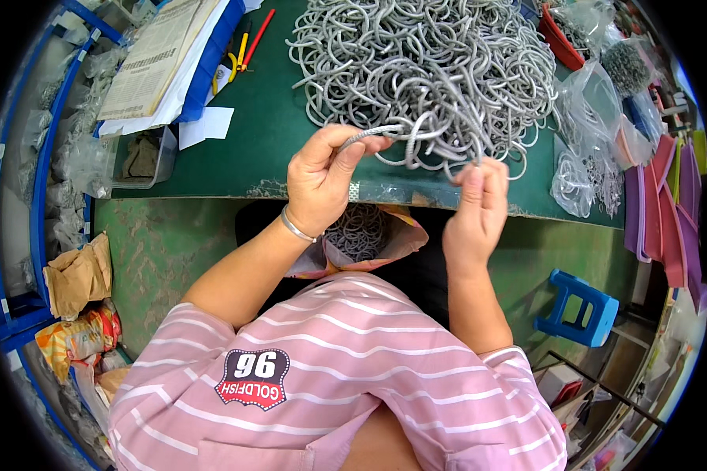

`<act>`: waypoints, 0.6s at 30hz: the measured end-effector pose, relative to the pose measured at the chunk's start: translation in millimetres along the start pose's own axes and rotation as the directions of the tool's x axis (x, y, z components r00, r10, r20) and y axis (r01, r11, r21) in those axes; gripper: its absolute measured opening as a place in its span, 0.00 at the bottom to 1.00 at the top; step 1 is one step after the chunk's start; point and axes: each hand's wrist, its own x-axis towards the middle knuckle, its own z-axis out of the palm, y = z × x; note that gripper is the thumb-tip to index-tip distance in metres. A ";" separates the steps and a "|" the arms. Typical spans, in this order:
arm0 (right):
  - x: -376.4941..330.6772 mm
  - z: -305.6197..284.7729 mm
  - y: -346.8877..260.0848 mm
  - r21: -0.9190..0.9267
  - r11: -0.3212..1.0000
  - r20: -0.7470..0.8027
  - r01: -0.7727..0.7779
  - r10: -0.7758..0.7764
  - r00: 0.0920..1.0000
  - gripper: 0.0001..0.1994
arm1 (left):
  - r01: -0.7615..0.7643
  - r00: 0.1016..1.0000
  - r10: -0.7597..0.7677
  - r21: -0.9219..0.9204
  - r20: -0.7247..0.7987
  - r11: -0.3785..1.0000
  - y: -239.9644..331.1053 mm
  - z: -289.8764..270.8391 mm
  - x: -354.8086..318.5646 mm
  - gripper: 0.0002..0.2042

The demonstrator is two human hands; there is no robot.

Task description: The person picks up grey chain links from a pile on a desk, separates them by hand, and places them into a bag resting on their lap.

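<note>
A large heap of grey, ridged, curved coil springs [424,63] covers the middle of the green table. At the near edge of the heap, my left hand [320,174] is closed with thumb and fingers around one coil spring [371,133], whose far end runs into the heap. My right hand [479,202] pinches the lower end of another stretch of grey coil [477,141] at the heap's near right. Whether both hands have the same piece, I cannot tell. Below the table edge, an open bag [401,245] in my lap holds more grey coils [358,232].
Red- and yellow-handled pliers [251,47], papers on a blue holder [165,63] and a clear plastic box [165,161] sit left on the table [251,149]. Clear bags [589,118] and a red tray [559,43] stand right. A blue stool [577,308] is on the floor.
</note>
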 end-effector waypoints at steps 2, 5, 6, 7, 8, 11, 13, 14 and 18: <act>-4.9 -1.1 4.4 0.262 0.965 0.013 -0.030 0.028 1.000 0.11 | -0.135 0.990 0.130 0.097 0.050 0.986 1.3 0.2 6.1 0.06; -15.8 -6.0 27.9 0.253 0.949 0.115 -0.191 0.166 0.979 0.11 | -0.044 0.996 0.029 0.188 0.082 0.981 -7.2 -2.6 6.0 0.09; -15.6 -5.4 29.8 0.186 0.948 0.157 -0.258 0.231 0.960 0.11 | 0.088 0.993 -0.102 0.217 0.056 0.972 -12.9 -2.7 1.9 0.12; -15.2 -4.3 28.3 0.054 0.990 0.192 -0.128 0.116 0.975 0.10 | 0.218 0.973 -0.231 0.243 0.026 0.945 -16.5 -2.7 -1.6 0.14; -14.7 -8.3 20.4 -0.106 0.994 0.266 -0.028 0.055 0.962 0.07 | 0.262 0.950 -0.299 0.303 0.085 0.916 -17.0 -4.2 -4.5 0.23; -17.2 -0.1 23.9 -0.298 0.931 0.291 0.213 -0.124 0.949 0.02 | -0.169 0.924 -0.137 0.705 0.356 0.689 -13.2 6.7 -0.3 0.28; -12.3 -1.1 27.7 -0.227 0.957 0.260 0.184 -0.122 0.958 0.02 | -0.066 0.934 -0.195 0.679 0.300 0.731 -17.8 6.7 0.5 0.24; -10.7 -2.5 29.7 -0.189 0.967 0.246 0.170 -0.121 0.962 0.03 | -0.014 0.936 -0.224 0.663 0.272 0.748 -21.6 5.9 0.6 0.22; -4.3 -10.4 40.7 0.802 0.428 0.198 -0.416 0.467 0.862 0.10 | 0.246 0.939 -0.335 0.526 0.080 0.814 -17.7 -1.8 18.8 0.12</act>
